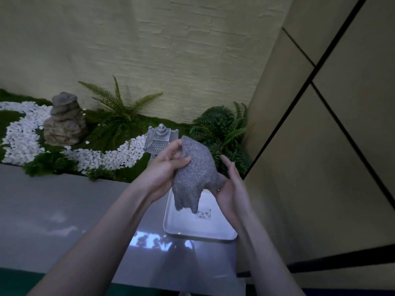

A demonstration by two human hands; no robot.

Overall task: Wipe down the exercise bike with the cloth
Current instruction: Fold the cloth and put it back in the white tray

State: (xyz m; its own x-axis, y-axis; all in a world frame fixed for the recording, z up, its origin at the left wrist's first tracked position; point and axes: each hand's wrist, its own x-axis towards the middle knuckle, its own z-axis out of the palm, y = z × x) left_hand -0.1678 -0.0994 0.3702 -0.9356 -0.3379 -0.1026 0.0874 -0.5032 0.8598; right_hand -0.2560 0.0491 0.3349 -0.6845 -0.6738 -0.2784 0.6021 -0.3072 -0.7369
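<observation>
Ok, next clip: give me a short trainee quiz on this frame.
1. What lies below the cloth: A) white tray, B) bucket, C) sink?
2. True or false: the left hand and the right hand both touch the cloth.
3. Which hand grips the cloth's upper part?
Key: 1 A; 2 true; 3 left.
</observation>
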